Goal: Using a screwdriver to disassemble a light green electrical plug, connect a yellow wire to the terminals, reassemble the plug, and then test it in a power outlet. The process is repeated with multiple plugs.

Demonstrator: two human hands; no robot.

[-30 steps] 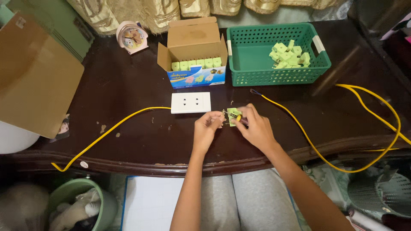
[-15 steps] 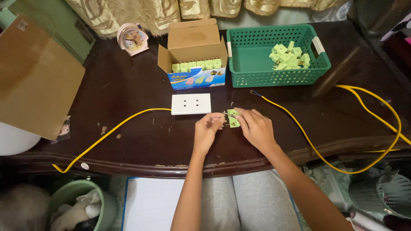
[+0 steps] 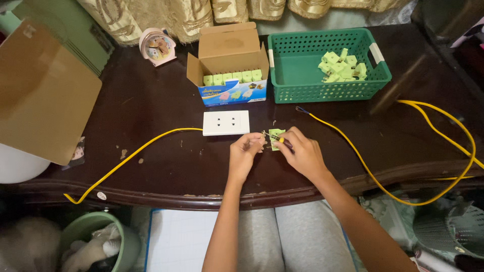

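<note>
Surface: a dark wooden table (image 3: 151, 106) with a carved front edge, patterned curtains (image 3: 166, 15) behind it.
Left hand: the left hand (image 3: 244, 151) has its fingertips pinched on the left end of a small green plug part (image 3: 275, 138), just above the tabletop.
Right hand: the right hand (image 3: 301, 151) is curled, fingers closed on a thin tool (image 3: 283, 142) that touches the same green part; its tip is too small to make out.
Socket plate: a white socket plate (image 3: 226, 123) lies just beyond the left hand, a yellow cable (image 3: 126, 158) running from it to the left.
Second cable: another yellow wire (image 3: 383, 181) loops off to the right.
Box: an open cardboard box (image 3: 229, 50) holds a row of green pieces.
Basket: a green plastic basket (image 3: 297, 90) beside the box holds a loose heap of them.
Far left: a small pink clock (image 3: 157, 46) and a brown cardboard sheet (image 3: 40, 95).
</note>
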